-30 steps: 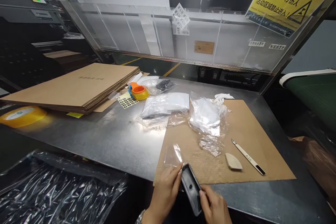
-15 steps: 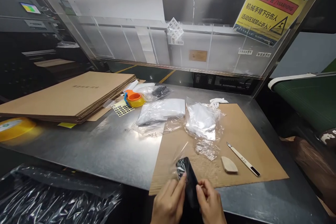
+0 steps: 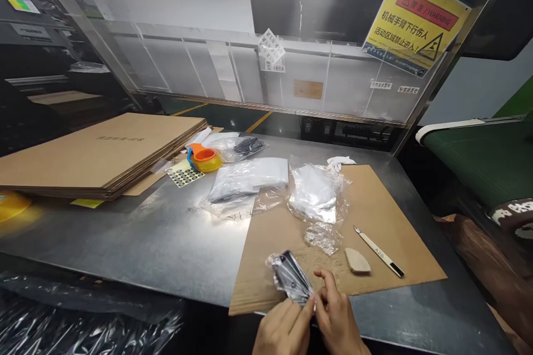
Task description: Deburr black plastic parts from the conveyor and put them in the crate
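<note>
A slim black object in a clear plastic bag (image 3: 287, 274) is held at the front edge of the table, tilted over the cardboard. Its exact kind is unclear. My left hand (image 3: 285, 326) is closed on the bag's near end, thumb and finger pinched together. Close against it, my right hand (image 3: 338, 313) pinches the same gathered plastic, with its index finger raised and bent. To the right lie a beige wedge-shaped block (image 3: 357, 262) and a craft knife (image 3: 378, 252) with a pale handle marked A26. Crumpled clear plastic (image 3: 323, 237) rests just beyond the hands.
A cardboard sheet (image 3: 395, 222) covers the right part of the metal table (image 3: 150, 238). Plastic-wrapped white packs (image 3: 254, 175), a tape dispenser (image 3: 205, 158), a sticker sheet (image 3: 184, 173) and stacked cardboard (image 3: 108, 150) lie beyond and left. A green conveyor (image 3: 483, 150) runs at right.
The bagged black object has turned, and its clear plastic now bunches between my hands. My left hand has moved right, off the object's face, to the near end beside my right hand.
</note>
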Available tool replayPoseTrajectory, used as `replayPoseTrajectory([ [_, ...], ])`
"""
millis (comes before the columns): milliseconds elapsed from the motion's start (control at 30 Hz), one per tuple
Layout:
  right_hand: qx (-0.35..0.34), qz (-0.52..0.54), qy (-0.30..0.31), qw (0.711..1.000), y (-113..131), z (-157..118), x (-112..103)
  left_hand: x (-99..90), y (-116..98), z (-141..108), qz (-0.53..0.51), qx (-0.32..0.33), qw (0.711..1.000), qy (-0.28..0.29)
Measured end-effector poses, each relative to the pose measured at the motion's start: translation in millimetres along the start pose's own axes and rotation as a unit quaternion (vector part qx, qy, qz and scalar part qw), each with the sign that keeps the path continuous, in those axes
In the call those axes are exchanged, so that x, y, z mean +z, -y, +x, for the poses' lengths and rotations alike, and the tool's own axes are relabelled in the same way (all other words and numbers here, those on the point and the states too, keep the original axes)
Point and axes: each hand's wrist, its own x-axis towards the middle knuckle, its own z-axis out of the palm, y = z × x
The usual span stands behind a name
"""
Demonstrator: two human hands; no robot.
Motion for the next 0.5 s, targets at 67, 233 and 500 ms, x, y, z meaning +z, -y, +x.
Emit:
replayPoseTrajectory([
  [67, -0.005, -0.051, 0.004, 0.999, 6.4, 1.9, -10.3, -3.9, 1.5, 6.8, 0.000, -0.014, 1.000, 0.018],
  [233, -0.020, -0.111, 0.022, 0.993, 23.7, 20.9, -46.9, -20.7, 13.9, 29.1, -0.009, -0.117, 0.989, 0.089],
  [500, -0.077, -0.038, 0.096, 0.992, 59.1, 34.1, -120.6, -40.9, 20.9, 90.6, -0.077, -0.128, 0.984, 0.101],
])
